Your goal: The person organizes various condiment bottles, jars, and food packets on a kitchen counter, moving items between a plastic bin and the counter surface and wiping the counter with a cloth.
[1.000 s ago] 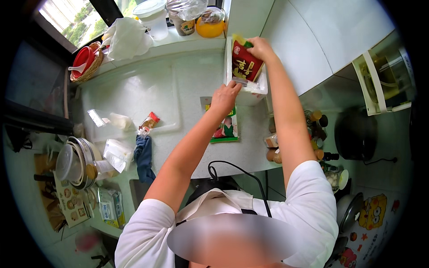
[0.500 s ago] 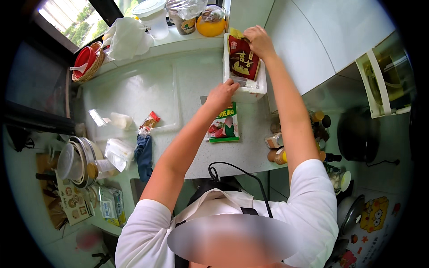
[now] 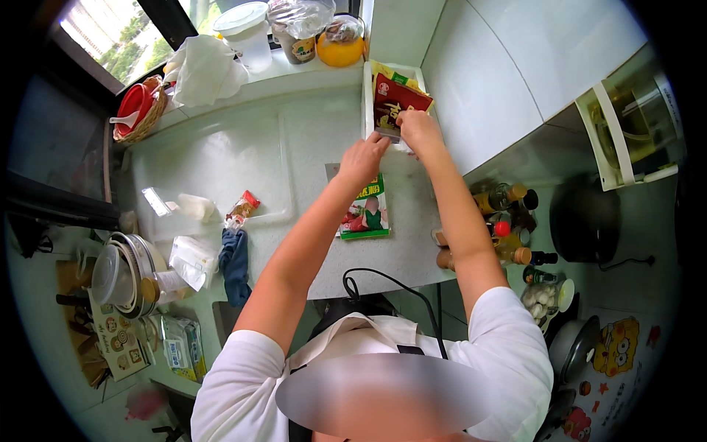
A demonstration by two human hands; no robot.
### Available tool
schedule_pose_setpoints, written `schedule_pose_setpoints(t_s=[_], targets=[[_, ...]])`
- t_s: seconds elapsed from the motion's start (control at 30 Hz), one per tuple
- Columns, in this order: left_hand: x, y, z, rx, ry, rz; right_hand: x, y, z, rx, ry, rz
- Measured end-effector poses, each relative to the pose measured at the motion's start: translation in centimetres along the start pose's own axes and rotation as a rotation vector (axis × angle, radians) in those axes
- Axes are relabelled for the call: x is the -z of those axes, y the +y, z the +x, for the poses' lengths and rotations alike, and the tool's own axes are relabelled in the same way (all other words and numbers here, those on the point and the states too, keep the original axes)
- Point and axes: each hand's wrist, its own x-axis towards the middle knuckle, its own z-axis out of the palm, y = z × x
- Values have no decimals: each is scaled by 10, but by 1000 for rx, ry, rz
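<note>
A white box (image 3: 368,92) stands at the back of the counter, beside the wall. A dark red packet (image 3: 390,99) leans upright in it, with a yellow-green packet (image 3: 401,79) showing behind. My left hand (image 3: 362,158) holds the box's near left corner with bent fingers. Over the box's near end is my right hand (image 3: 418,132), its fingers curled in against the red packet's lower part; what they grip is hidden. A bit of clear plastic shows between the hands. Partly behind my left wrist, a green-and-white packet (image 3: 372,210) lies flat on the counter.
To the left lie a small red wrapper (image 3: 243,206), a dark blue cloth (image 3: 234,261) and white packaging (image 3: 193,261). Stacked bowls (image 3: 136,269) stand farther left. Bottles (image 3: 504,197) line the right side. Tubs (image 3: 247,37) fill the sill. A black cable (image 3: 398,278) crosses the front edge.
My right hand has left the red packet's top and come nearer, down to the box's near end. The red packet now sits tilted, uncovering the yellow-green one. My left hand stays at the corner.
</note>
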Motion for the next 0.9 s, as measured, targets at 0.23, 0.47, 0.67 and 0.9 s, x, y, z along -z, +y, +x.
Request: schedule_pose_setpoints(t_s=[0.23,0.47,0.67,0.9], targets=[[5,-2,5,16,-55,8,12,-29,21,-142,-633,-9],[0,3,6,8,-68,-50,-69,10,100,-134,-348,-99],[-3,-6,3,-3,-74,-40,-47,-12,94,-169,-159,-100],[-3,-7,7,9,-24,-55,-62,-13,99,-53,-21,-191]])
